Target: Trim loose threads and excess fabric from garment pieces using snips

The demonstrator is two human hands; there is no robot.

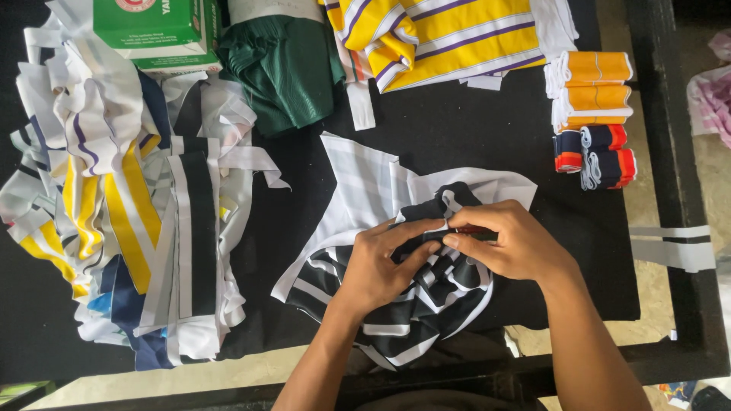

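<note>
Both hands meet at lower centre: left hand (381, 262) pinches the black-and-white striped fabric (411, 304) bunched beneath, right hand (506, 240) grips a small red tool (470, 228) pointing left into it.

green box (156, 30) – top left | scrap strip pile (129, 221) | green cloth (285, 68) | folded cuffs (595, 118) – right

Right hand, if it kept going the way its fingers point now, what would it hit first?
The right hand points leftward, so its fingertips would first meet the left hand, already close over the black and white striped garment both are pinching. Depth is unclear, so they may already touch.
</note>
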